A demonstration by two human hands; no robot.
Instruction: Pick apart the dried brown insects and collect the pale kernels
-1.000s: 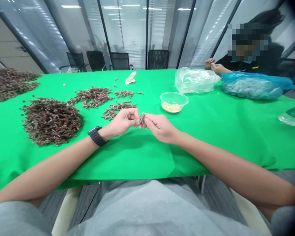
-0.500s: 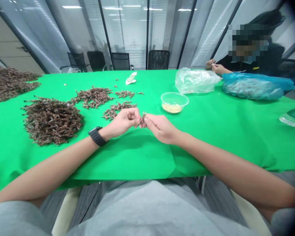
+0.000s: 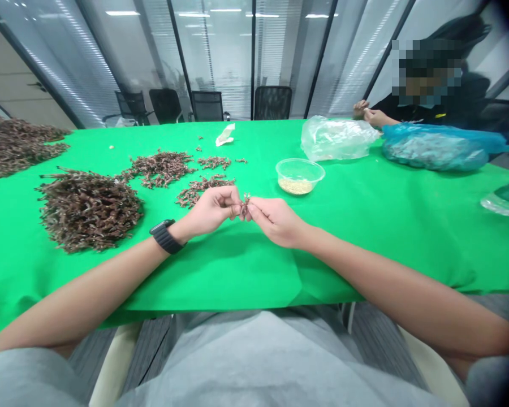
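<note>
My left hand (image 3: 212,210) and my right hand (image 3: 275,220) meet above the green table (image 3: 365,237), fingertips pinched together on one small brown dried pod (image 3: 246,200). A black watch sits on my left wrist. Just beyond the hands stands a clear plastic bowl (image 3: 300,176) holding pale seeds. A big heap of brown pods (image 3: 89,208) lies to the left, and smaller scattered piles (image 3: 161,167) (image 3: 203,187) lie behind my left hand.
Another pod heap (image 3: 17,144) sits at the far left. A clear plastic bag (image 3: 337,138) and a blue bag (image 3: 436,148) lie at the right back, by another person's hands (image 3: 371,113). A plastic bottle (image 3: 507,200) lies at the right edge. Chairs stand behind the table.
</note>
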